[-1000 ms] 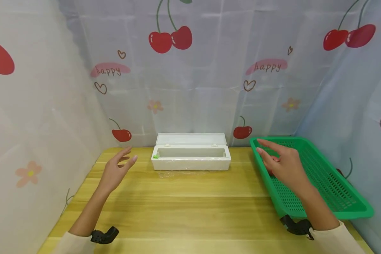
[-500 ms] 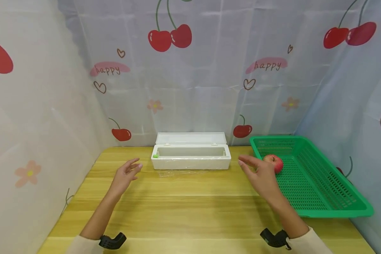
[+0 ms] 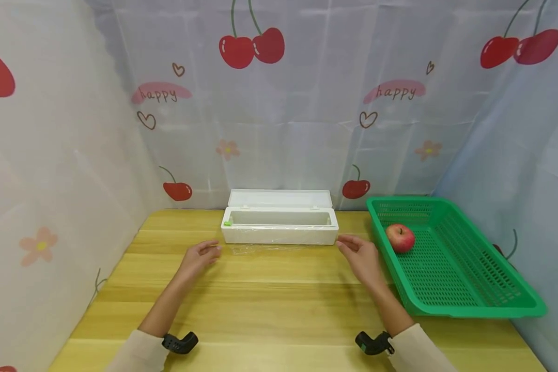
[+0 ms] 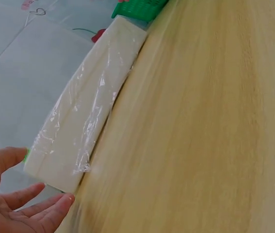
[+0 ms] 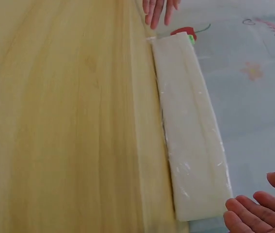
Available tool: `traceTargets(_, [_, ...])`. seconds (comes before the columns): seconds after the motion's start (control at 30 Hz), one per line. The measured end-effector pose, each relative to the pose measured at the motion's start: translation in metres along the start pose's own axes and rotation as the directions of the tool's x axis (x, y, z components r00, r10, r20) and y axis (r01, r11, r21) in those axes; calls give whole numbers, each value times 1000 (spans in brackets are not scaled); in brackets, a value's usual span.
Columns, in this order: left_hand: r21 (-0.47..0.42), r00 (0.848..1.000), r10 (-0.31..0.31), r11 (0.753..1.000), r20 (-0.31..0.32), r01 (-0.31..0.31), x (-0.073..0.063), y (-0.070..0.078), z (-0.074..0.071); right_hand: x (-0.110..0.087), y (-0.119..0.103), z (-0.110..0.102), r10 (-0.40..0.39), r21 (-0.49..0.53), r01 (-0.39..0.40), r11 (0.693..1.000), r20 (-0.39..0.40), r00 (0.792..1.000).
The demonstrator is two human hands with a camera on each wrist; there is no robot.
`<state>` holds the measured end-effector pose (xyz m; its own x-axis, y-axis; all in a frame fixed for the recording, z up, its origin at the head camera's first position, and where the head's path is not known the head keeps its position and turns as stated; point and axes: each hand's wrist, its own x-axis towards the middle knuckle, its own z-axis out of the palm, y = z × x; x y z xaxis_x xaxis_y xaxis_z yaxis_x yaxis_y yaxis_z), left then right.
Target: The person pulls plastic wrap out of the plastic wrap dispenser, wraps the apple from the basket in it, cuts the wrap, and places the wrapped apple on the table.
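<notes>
A long white cling film dispenser stands at the back middle of the table, its lid raised. Clear cling film hangs over its front onto the tabletop. A small green slider sits at its left end. My left hand is by the dispenser's left end, fingers loosely spread, holding nothing. By the right end is my right hand, likewise holding nothing. In the left wrist view, the fingers are close to the dispenser's end; whether either hand touches it, I cannot tell.
A green plastic basket stands on the right of the table, with a red apple in its left part. Cherry-printed curtains enclose the back and sides. The wooden tabletop stretches in front of the dispenser.
My right hand has moved left from above the basket to the dispenser's right end, uncovering the apple. My left hand has moved right and down toward the left end.
</notes>
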<state>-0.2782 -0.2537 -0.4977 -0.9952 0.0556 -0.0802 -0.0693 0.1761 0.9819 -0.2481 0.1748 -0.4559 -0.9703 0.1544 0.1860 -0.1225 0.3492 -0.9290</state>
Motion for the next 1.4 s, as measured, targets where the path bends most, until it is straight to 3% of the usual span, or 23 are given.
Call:
traceTargets(0.13, [-21, 999, -28, 999, -34, 28, 7, -7, 3, 8, 14, 8, 133, 152, -130, 980, -10, 991])
traceTargets(0.3, [-12, 998, -25, 1000, -63, 24, 15, -8, 7, 14, 25, 16, 263, 347, -251, 904, 12, 965])
traceTargets(0.6, [-32, 996, -5, 999, -86, 2, 25, -9, 13, 31, 38, 26, 360, 382, -350, 855, 49, 932])
traceTargets(0.83, [-49, 996, -22, 999, -86, 17, 28, -9, 15, 37, 46, 30, 393, 426, -400, 812, 108, 913])
traceTargets(1.03, [-90, 998, -24, 996, -55, 19, 31, -14, 20, 38, 50, 36, 385, 465, -393, 793, 117, 915])
traceTargets(1.4, [-223, 996, 29, 975, 81, -11, 39, -21, 28, 39, 55, 39, 364, 497, -378, 781, 129, 922])
